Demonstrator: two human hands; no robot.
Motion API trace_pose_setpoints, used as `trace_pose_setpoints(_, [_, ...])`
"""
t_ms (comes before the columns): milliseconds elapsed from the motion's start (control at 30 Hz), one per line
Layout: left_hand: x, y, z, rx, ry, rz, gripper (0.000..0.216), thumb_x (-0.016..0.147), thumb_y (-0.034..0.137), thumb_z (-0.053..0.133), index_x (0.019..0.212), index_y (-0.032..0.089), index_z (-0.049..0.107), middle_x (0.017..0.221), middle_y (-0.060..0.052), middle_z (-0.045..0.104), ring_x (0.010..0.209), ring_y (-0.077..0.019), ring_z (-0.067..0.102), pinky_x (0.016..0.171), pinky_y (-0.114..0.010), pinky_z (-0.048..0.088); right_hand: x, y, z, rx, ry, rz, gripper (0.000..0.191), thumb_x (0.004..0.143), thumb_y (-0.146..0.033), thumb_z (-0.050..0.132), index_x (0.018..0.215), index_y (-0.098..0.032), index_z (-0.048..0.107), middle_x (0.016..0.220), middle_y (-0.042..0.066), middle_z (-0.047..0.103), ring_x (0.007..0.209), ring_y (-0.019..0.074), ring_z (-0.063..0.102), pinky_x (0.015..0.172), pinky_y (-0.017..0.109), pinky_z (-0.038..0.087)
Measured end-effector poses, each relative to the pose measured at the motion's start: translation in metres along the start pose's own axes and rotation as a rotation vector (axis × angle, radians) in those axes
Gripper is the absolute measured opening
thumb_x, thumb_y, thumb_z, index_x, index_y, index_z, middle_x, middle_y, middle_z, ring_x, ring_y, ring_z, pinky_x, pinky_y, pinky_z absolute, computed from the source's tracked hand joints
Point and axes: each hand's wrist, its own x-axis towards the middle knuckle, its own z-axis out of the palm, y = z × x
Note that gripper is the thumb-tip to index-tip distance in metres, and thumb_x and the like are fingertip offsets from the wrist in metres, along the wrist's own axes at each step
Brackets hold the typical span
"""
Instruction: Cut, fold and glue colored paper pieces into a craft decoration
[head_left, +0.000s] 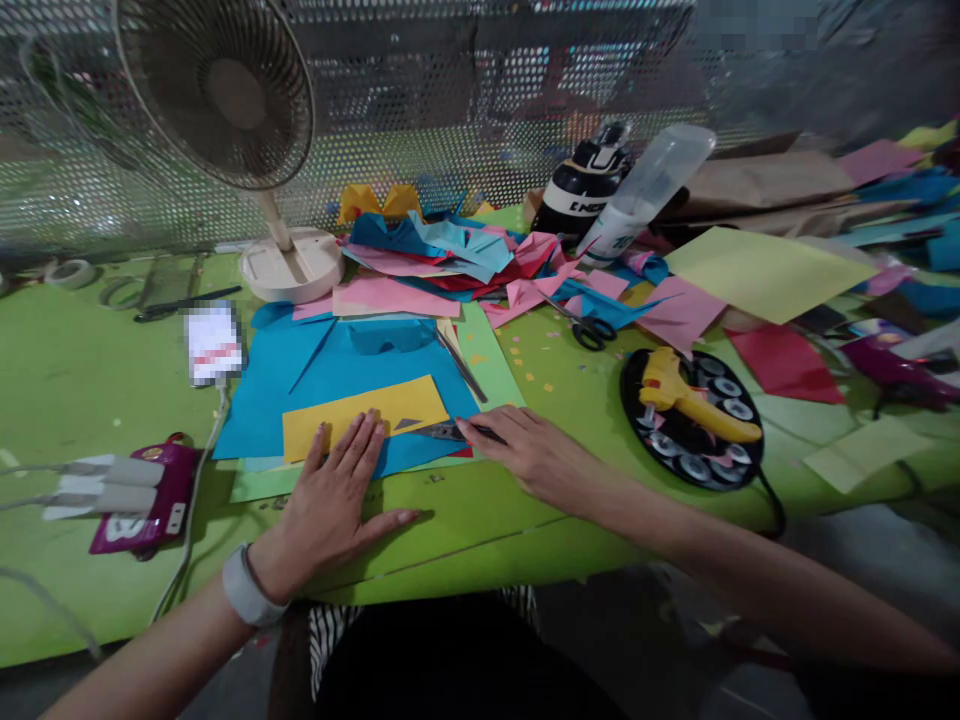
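My left hand (334,495) lies flat, fingers spread, pressing on a yellow paper strip (300,425). Under the strip is a blue paper sheet (255,400), with green sheets (262,485) beneath. My right hand (525,450) is closed around a slim dark utility knife (442,431). Its pointed tip rests at the strip's right end, beside a small dark triangle in the yellow paper. Fingers hide part of its handle. Just behind the strip lies a blue cut-out shaped like a mask (394,337). A thin dark tool (461,367) lies to the right of it.
A fan (292,265) and a heap of coloured paper (427,255) stand behind. Scissors (592,332) and a yellow glue gun (675,400) on a round black cable reel (630,400) lie right. Left are a phone (214,345), a purple power strip (176,490) and cables.
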Motion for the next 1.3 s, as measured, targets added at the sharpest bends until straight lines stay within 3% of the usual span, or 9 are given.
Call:
trace_pose_setpoints(200, [-0.002, 0.001, 0.002, -0.025, 0.01, -0.012, 0.094, 0.085, 0.071, 0.036, 0.151, 0.023, -0.01, 0.157, -0.009, 0.021, 0.143, -0.0283, 0.023, 0.117, -0.047, 0.008, 0.011, -0.002, 0.002, -0.004, -0.015, -0.023, 0.054, 0.081, 0.004, 0.035, 0.132, -0.007, 0.048, 0.115, 0.018, 0.057, 0.103, 0.0277, 0.051, 0.082, 0.045, 0.05])
trace_pose_setpoints(500, [-0.003, 0.001, 0.003, -0.042, -0.001, -0.024, 0.094, 0.084, 0.072, 0.036, 0.152, 0.02, -0.004, 0.156, -0.011, 0.023, 0.143, -0.0289, 0.022, 0.117, -0.05, 0.009, 0.005, -0.003, -0.002, -0.025, -0.07, -0.039, 0.059, 0.077, 0.007, 0.034, 0.133, -0.007, 0.046, 0.116, 0.017, 0.057, 0.106, 0.0283, 0.05, 0.084, 0.046, 0.049])
trace_pose_setpoints(1100, [-0.004, 0.002, 0.003, -0.05, 0.001, -0.025, 0.094, 0.084, 0.072, 0.035, 0.152, 0.017, 0.0, 0.156, -0.012, 0.024, 0.143, -0.0283, 0.021, 0.117, -0.048, 0.006, 0.012, -0.012, -0.002, -0.062, -0.028, -0.053, 0.05, 0.081, 0.003, 0.038, 0.129, -0.009, 0.05, 0.111, 0.015, 0.06, 0.099, 0.0267, 0.054, 0.077, 0.04, 0.05])
trace_pose_setpoints(1300, [0.004, 0.006, 0.004, -0.046, -0.008, -0.053, 0.093, 0.084, 0.074, 0.031, 0.152, 0.016, 0.005, 0.155, -0.012, 0.026, 0.143, -0.0271, 0.022, 0.117, -0.047, 0.009, 0.013, -0.005, -0.001, -0.038, -0.007, -0.039, 0.056, 0.078, 0.006, 0.036, 0.131, -0.006, 0.049, 0.115, 0.018, 0.058, 0.102, 0.0284, 0.052, 0.082, 0.044, 0.05])
